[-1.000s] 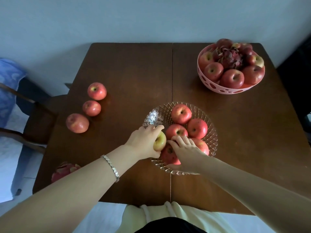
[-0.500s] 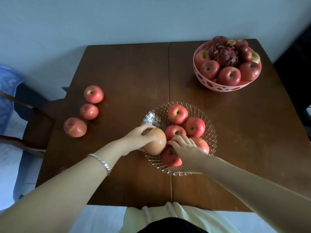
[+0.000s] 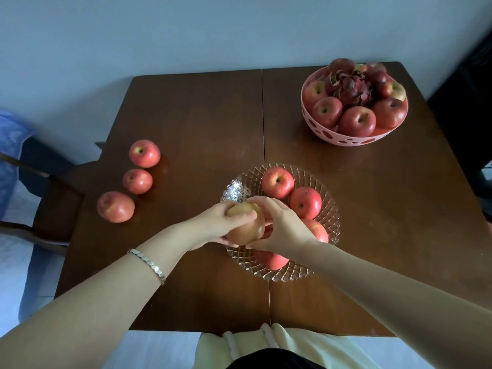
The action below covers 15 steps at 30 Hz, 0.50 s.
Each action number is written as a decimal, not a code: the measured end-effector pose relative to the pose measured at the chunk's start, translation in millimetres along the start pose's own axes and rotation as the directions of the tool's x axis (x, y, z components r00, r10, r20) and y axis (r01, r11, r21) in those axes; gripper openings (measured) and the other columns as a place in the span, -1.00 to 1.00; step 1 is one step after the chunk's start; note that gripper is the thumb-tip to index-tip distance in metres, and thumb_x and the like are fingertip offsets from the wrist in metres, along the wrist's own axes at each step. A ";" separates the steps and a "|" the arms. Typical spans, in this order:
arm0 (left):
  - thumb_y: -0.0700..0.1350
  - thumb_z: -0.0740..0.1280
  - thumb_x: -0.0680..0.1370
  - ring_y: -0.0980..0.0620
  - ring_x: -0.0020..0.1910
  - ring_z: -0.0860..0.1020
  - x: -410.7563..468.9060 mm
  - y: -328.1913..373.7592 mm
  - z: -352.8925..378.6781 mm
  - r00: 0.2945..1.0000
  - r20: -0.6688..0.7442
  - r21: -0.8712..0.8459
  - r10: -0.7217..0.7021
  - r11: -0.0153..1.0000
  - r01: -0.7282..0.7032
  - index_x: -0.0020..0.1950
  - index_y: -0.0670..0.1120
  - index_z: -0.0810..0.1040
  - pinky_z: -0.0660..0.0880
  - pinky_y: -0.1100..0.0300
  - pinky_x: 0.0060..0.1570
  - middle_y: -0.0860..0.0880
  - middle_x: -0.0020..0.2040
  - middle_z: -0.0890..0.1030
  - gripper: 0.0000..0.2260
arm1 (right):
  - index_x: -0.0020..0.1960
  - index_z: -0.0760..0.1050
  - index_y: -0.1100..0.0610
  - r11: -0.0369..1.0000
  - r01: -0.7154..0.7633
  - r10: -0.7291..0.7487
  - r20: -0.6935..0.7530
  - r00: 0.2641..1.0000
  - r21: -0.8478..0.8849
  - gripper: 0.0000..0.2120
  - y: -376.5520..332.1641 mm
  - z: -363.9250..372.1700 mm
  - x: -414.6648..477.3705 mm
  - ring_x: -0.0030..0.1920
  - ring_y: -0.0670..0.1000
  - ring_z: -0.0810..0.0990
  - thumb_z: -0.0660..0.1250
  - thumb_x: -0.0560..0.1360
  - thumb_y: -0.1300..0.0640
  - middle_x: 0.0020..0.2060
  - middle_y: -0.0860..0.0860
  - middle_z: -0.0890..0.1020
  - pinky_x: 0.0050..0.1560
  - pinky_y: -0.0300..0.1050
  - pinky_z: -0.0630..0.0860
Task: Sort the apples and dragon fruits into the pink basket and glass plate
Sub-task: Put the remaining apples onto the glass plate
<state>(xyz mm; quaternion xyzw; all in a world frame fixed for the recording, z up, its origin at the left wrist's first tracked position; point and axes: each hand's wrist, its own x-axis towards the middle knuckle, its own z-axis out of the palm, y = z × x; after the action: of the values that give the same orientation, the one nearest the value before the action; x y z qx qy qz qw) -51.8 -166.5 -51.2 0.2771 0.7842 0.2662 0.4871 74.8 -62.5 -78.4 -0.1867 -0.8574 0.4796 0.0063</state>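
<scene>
A yellowish-red apple (image 3: pixel 246 230) is held above the near-left part of the glass plate (image 3: pixel 331 209), which holds several red apples. My left hand (image 3: pixel 215 226) grips it from the left, and my right hand (image 3: pixel 282 225) closes on it from the right. The pink basket (image 3: pixel 346 139) at the far right holds several apples and a dragon fruit (image 3: pixel 348 86). Three loose apples lie on the table's left side: far (image 3: pixel 144 153), middle (image 3: pixel 137 181) and near (image 3: pixel 115 206).
The brown wooden table (image 3: pixel 202 123) has a seam down its middle. A dark chair (image 3: pixel 50 187) stands off the left edge beside blue fabric. A dark object sits beyond the right edge. A pale wall is behind.
My left hand lifted the yellowish apple off the plate. My right hand left the near apple and closed on the lifted one. The view shifted, and the dragon fruit at the near-left edge went out of sight.
</scene>
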 end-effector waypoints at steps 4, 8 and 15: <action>-0.03 0.49 0.39 0.13 -0.05 0.52 5.5 -2.3 0.0 0.994 -0.065 0.218 0.090 0.973 -0.074 0.20 0.04 0.43 0.46 0.34 -0.13 0.11 -0.01 0.52 -0.57 | 0.35 0.31 -0.02 0.999 0.007 -0.006 0.023 1.000 -0.033 -0.27 5.1 -1.2 -0.1 0.16 -0.10 0.38 0.52 0.26 0.20 0.22 -0.04 0.45 0.18 -0.24 0.36; -0.14 0.47 0.35 0.00 0.33 0.27 16.3 -10.8 2.4 0.952 0.204 0.665 0.227 0.682 -0.305 0.37 0.02 0.33 0.37 0.15 0.28 0.09 0.33 0.37 -0.38 | 0.37 0.30 0.05 0.973 -0.057 0.059 0.003 0.998 -0.225 -0.39 23.2 -13.0 -0.4 0.35 0.05 0.27 0.42 0.37 0.17 0.29 0.00 0.42 0.35 -0.06 0.25; -0.21 0.48 0.33 -0.08 0.21 0.45 28.0 -24.5 1.8 0.964 0.192 0.675 0.184 0.688 -0.266 0.40 -0.06 0.19 0.53 0.02 0.10 0.03 0.37 0.13 -0.27 | 0.41 0.25 0.03 0.932 -0.124 0.142 0.030 0.989 -0.340 -0.42 30.3 -13.0 -5.0 0.44 0.06 0.17 0.33 0.45 -0.03 0.43 -0.02 0.25 0.42 -0.04 0.16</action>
<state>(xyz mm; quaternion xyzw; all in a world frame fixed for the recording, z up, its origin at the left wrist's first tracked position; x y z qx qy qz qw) -64.9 -164.1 -85.9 0.5478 0.7586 -0.0055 0.3528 91.4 -39.2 -95.6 -0.2296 -0.9121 0.3298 -0.0814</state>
